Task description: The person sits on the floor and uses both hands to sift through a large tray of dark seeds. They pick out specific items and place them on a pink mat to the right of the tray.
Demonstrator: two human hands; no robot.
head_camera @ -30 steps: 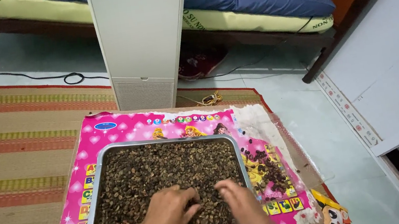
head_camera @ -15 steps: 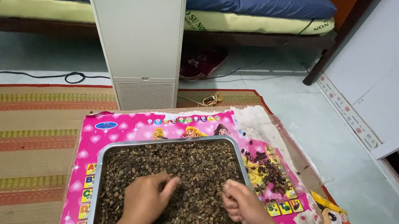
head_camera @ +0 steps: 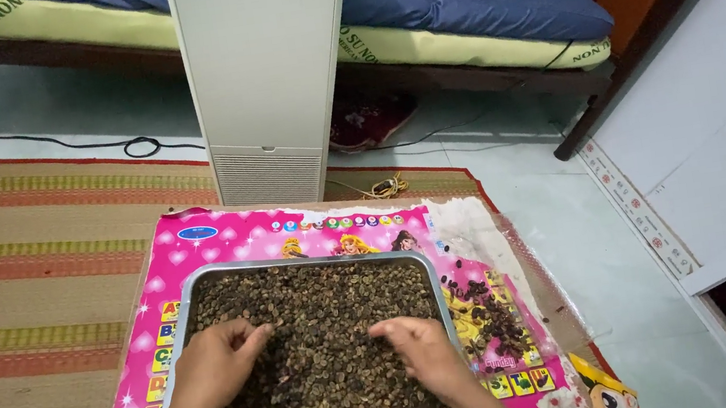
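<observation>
Filled edge to edge with small dark brown, pebbly seeds (head_camera: 327, 351), heaped unevenly: shallow rectangular metal tray (head_camera: 296, 263), rim dull silver. Under the tray, a pink picture mat (head_camera: 226, 237). Just right of the tray, a smaller scatter of darker seeds (head_camera: 493, 323). Resting on the seeds inside the tray, left hand (head_camera: 215, 362) and right hand (head_camera: 422, 352), fingers loosely curled, gripping nothing clearly.

White tower unit (head_camera: 269, 75) blocking behind tray (head_camera: 296, 263), open mat (head_camera: 23, 280) leftward, seed pile (head_camera: 493, 318) right

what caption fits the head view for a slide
Left hand and right hand rest in dark beans filling a metal tray.
</observation>
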